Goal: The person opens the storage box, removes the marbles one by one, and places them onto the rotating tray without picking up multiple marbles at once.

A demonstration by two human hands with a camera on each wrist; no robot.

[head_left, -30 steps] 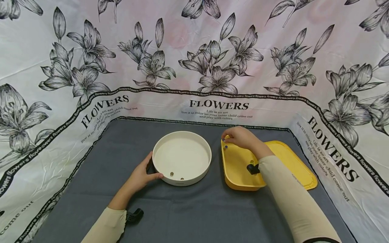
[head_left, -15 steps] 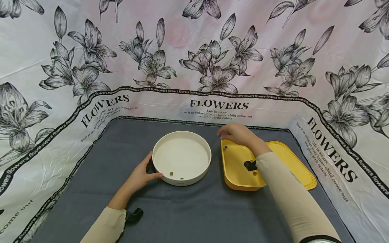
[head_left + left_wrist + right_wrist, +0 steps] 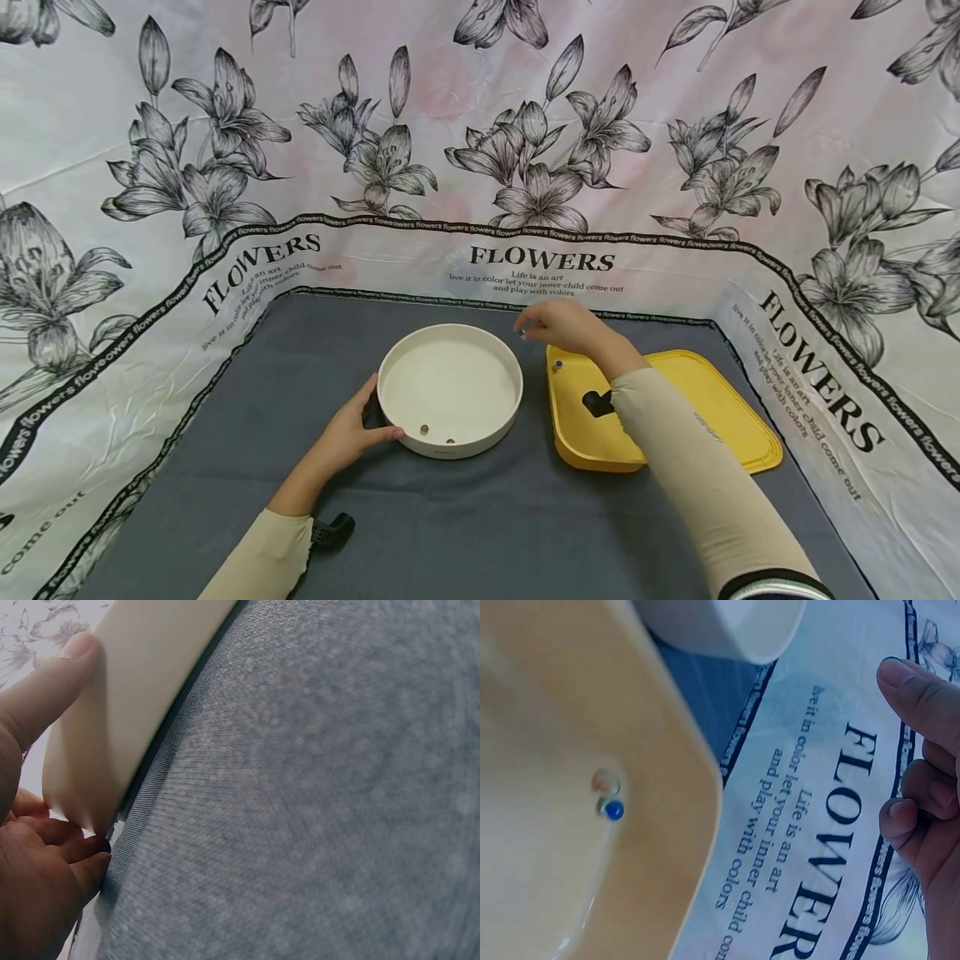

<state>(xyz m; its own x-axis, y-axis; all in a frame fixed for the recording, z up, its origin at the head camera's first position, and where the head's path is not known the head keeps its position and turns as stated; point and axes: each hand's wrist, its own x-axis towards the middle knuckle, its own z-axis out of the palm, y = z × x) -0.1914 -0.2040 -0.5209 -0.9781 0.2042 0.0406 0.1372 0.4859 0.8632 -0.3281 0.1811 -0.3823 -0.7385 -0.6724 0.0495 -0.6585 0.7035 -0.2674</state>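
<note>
In the head view my left hand (image 3: 347, 435) grips the near-left side of a round white dish (image 3: 459, 451), thumb and fingers on its wall. The left wrist view shows the thumb against the wall and fingertips at the base. Two small brownish round pieces (image 3: 424, 430) lie in the dish. My right hand (image 3: 567, 323) is above the far-left corner of a yellow box (image 3: 592, 462), pinching a small blue marble (image 3: 521, 333). That marble is not distinguishable in the right wrist view. Another small blue marble (image 3: 613, 809) lies inside the box, next to an orange-and-clear one (image 3: 605, 782).
A yellow lid (image 3: 712, 400) lies right of the box, partly behind the right sleeve (image 3: 705, 475). Dark grey cloth (image 3: 465, 533) covers the table. Flower-printed white cloth (image 3: 540, 275) rises along the back and sides.
My right hand has lifted from the box's far-left corner with the blue marble and moved left toward the dish. The left hand and the dish have stayed in place.
</note>
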